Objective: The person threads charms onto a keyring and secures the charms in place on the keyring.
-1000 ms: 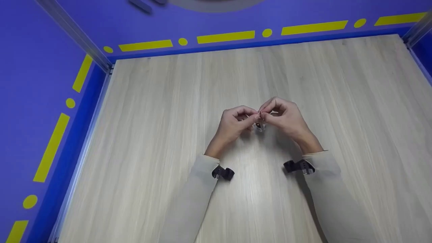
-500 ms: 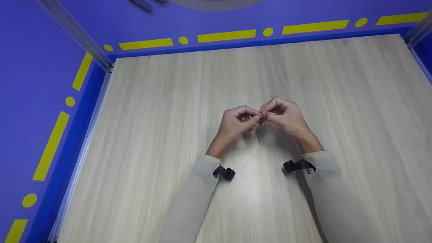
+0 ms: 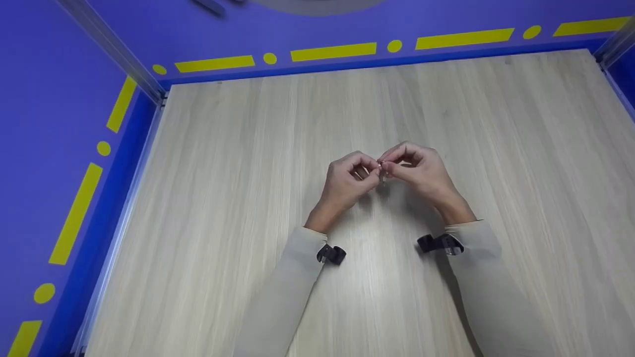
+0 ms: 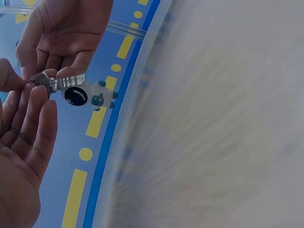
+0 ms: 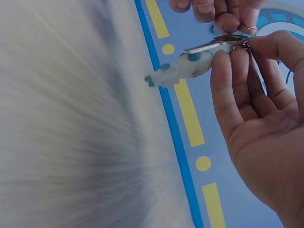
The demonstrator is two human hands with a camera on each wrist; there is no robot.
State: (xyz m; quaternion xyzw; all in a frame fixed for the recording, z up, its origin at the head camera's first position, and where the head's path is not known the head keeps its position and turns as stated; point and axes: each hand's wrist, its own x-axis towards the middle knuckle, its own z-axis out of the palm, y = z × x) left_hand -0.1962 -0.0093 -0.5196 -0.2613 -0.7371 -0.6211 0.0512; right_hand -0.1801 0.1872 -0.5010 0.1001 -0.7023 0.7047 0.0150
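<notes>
Both hands meet over the table, working at an astronaut keychain. In the head view the left hand comes from the left and the right hand from the right, fingertips together. The white astronaut figure, with a dark visor and teal patches, dangles below the fingers. Beside it hangs a silver metal piece. The thumb and forefinger of the left hand pinch a thin key ring. Those of the right hand pinch the small metal links by the ring. Fingers partly hide the exact joint.
A light wood-grain table lies under both hands. Blue panels with yellow marks stand along its back and left side. Each wrist wears a black strap with a camera.
The hands stay nearly in place, fingertips still together. The left hand has shifted slightly up. The figure, showing more clearly a second ago, has swung and is now mostly hidden in the head view.
</notes>
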